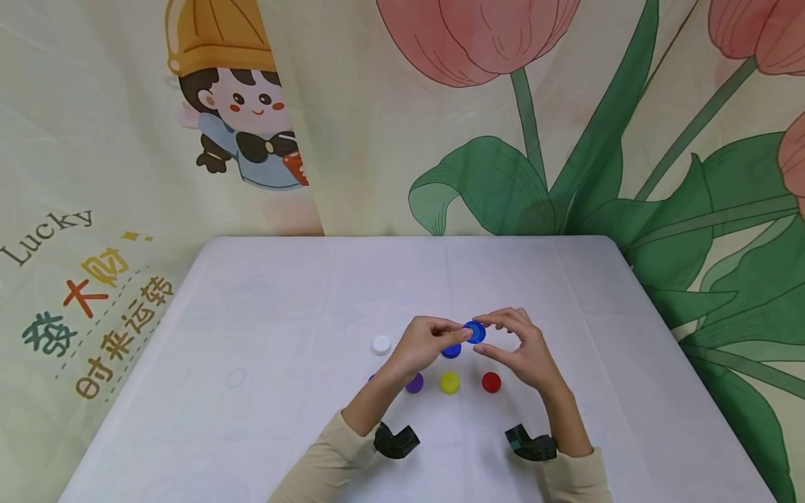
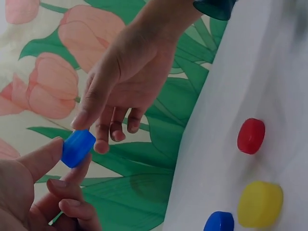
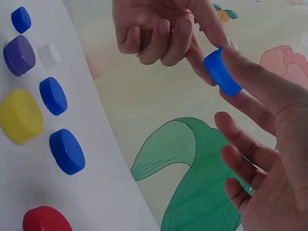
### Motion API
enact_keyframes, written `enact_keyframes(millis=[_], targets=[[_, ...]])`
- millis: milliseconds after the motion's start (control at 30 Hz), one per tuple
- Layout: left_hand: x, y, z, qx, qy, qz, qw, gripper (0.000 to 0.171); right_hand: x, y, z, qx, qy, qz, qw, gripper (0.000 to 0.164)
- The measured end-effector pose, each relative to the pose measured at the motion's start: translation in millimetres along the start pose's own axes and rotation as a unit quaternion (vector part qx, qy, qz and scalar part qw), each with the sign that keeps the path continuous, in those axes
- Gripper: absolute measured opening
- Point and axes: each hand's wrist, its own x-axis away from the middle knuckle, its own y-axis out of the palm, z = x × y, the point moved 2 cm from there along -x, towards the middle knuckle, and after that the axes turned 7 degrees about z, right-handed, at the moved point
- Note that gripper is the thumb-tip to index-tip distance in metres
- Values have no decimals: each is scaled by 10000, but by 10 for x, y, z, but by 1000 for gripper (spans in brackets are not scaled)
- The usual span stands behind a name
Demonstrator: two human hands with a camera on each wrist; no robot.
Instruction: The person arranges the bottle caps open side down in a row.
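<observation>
A blue round cap (image 1: 474, 332), like a bottle cap, is held up above the table between both hands. My left hand (image 1: 423, 345) pinches its left side between thumb and index finger, seen close in the left wrist view. From the right, my right hand (image 1: 520, 351) has its index fingertip at the cap's top edge and its thumb at the lower edge, the other fingers loosely bent. In the right wrist view the thumb covers part of the cap (image 3: 222, 74). Below the hands lies another blue cap (image 1: 451, 351), partly hidden by the left hand.
On the white table (image 1: 283, 300) lie a white cap (image 1: 381, 344), a purple cap (image 1: 414, 383), a yellow cap (image 1: 449, 382) and a red cap (image 1: 491, 382). More blue caps (image 3: 67, 151) show in the right wrist view. A printed cloth (image 1: 352, 140) hangs behind.
</observation>
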Motion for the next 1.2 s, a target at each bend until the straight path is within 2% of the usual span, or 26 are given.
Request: enact_keyframes(millis=[100,167,333,433,533,600,667,733,933,1067,1200], targets=[[14,-11,19,-286,509,157,9982,30,7,11,3,13,35,-92,10000,40],[26,-18,39,-490,922,293,9941,30,13,17,8,18,79,-107,9999,39],[54,-32,72,-895,1930,602,9753,27,30,20,27,-1,240,-83,9997,23],[60,-36,81,-1209,2625,742,9545,25,33,19,36,-183,371,-109,9991,13],[67,-41,84,-1639,3308,833,9256,24,31,17,37,-313,422,-140,9985,11],[73,-41,81,-1908,3657,867,9068,23,19,7,-69,-295,457,-170,9984,10],[85,-41,81,-2089,3847,882,8947,23,7,-3,-172,-280,474,-200,9983,11],[91,-38,79,-2215,3947,906,8871,23,-5,-9,-265,-297,507,-234,9980,11],[106,-43,76,-2439,4138,962,8718,23,-11,9,-301,-387,589,-306,9970,11],[102,-45,63,-2559,4175,997,8662,23,-16,18,-310,-321,634,-285,9971,10],[102,-49,61,-2633,4103,964,8678,33,-16,25,-310,-256,610,-210,9976,9]])
